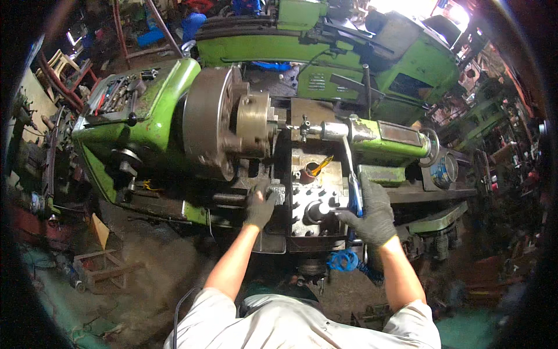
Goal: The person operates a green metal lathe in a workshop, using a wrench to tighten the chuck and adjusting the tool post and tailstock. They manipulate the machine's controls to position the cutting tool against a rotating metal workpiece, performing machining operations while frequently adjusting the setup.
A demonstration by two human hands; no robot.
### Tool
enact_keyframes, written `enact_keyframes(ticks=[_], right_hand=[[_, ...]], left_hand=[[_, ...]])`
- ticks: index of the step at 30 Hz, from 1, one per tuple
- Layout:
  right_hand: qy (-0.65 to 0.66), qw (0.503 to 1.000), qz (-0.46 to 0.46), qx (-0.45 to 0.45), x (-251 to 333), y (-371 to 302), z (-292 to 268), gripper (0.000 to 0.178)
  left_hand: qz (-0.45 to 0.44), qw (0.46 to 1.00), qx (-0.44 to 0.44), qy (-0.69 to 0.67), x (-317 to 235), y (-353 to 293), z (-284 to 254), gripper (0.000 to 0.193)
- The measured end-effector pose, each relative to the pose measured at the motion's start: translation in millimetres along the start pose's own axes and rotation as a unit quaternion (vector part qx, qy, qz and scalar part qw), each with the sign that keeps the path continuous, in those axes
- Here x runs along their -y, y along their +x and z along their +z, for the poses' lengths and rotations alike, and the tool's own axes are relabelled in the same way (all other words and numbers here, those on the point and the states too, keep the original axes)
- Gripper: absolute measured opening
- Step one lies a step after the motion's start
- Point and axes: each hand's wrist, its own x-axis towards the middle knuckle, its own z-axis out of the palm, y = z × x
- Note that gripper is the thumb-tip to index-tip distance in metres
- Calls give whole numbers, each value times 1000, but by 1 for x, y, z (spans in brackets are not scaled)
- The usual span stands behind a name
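Observation:
My left hand (pixel 260 207), in a dark glove, is bent against a metal block (pixel 277 192) at the left side of the lathe's carriage. What its fingers close on is hidden. My right hand (pixel 375 216), also gloved, is round a blue-bodied air blow gun (pixel 356 198), thumb reaching left toward the tool post knob (pixel 317 211). A blue coiled hose (pixel 343 260) hangs below it. Left of centre, the big chuck (pixel 209 122) carries a smaller brassy cylinder (pixel 254 124). Facing it is a drill chuck (pixel 304 129) in the green tailstock (pixel 383 139).
A red-brown cup (pixel 308 173) with a yellow-handled brush (pixel 321 166) stands on the carriage. Loose tools (pixel 119 93) lie on the green headstock (pixel 145 131). Another green machine (pixel 349 75) stands behind. A wooden frame (pixel 110 270) is on the floor at left.

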Motion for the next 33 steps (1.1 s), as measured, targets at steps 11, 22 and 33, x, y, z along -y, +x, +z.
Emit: enact_keyframes(ticks=[11,22,33], right_hand=[[307,921,172,167,-97,147,151,64],[131,919,-313,198,-89,166,162,35],[331,942,-59,23,-49,187,133,21]], left_hand=[[119,945,202,226,-2,141,88,48],[378,905,129,145,26,138,94,58],[-69,972,-223,33,128,-15,-5,21]])
